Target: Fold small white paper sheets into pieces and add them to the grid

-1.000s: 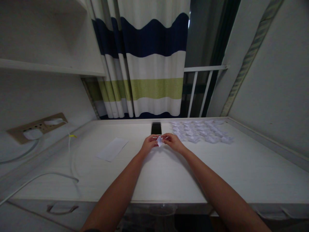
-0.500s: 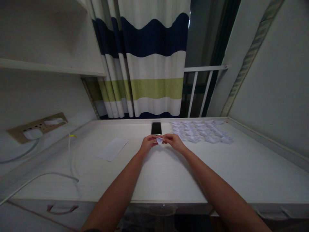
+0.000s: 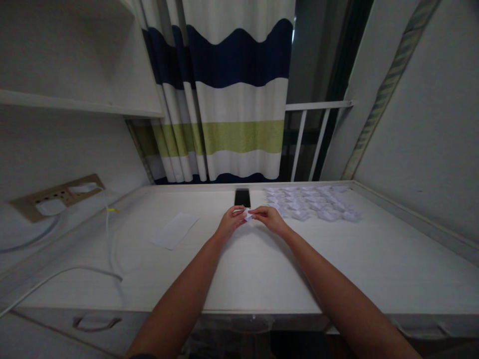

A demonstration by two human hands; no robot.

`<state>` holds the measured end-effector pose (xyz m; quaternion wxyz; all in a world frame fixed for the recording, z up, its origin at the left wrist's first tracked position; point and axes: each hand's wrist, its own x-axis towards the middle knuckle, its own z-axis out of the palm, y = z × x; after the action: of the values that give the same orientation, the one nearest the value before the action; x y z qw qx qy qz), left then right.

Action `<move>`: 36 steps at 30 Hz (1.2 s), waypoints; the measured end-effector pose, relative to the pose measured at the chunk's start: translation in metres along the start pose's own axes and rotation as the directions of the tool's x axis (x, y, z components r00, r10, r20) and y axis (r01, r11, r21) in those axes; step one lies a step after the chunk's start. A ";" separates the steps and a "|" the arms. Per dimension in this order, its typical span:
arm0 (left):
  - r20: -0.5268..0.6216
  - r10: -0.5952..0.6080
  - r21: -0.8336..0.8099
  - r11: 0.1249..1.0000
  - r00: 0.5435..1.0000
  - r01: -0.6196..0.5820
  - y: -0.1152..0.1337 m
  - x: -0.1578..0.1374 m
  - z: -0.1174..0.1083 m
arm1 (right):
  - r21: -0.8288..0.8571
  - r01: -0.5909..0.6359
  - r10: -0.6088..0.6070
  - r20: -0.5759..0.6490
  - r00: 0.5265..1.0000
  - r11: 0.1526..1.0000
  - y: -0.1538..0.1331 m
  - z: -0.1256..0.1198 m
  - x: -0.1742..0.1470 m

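A small piece of folded white paper [image 3: 247, 215] is held between my two hands, just above the desk. My left hand [image 3: 229, 221] grips its left side with the fingers closed. From the other side, my right hand [image 3: 270, 219] pinches it between thumb and fingers. Right behind the hands lies a dark phone [image 3: 242, 198] on the desk. Several folded white paper pieces [image 3: 310, 203] sit in rows to the right. Off to the left, a flat sheet of white paper [image 3: 174, 231] rests on the surface.
The white desk [image 3: 262, 279] runs up to a striped curtain [image 3: 243, 104] and a window rail. On the left wall, a socket panel [image 3: 62, 194] has plugs in it, and a white cable [image 3: 75, 269] trails over the desk. A shelf [image 3: 78, 105] juts out above.
The folded paper has been turned and tilted between my fingers, showing a different side. Both hands stay in nearly the same place. The phone, sheet and rows are unchanged.
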<state>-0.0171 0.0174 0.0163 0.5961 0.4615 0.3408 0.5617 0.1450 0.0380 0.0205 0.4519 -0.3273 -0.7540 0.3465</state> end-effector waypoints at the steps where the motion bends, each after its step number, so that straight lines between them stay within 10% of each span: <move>1: 0.004 -0.021 -0.004 1.000 1.000 0.021 -0.001 0.000 -0.001 | -0.002 0.011 -0.011 -0.002 1.000 1.000 0.000 0.000 0.000; 36: 0.087 -0.074 0.330 0.943 0.993 0.041 -0.008 0.002 0.003 | 0.103 -0.168 0.166 0.028 0.986 0.980 0.003 0.001 0.001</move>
<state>-0.0117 0.0190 0.0103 0.5433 0.5711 0.4131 0.4561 0.1440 0.0404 0.0177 0.4305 -0.3617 -0.7091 0.4255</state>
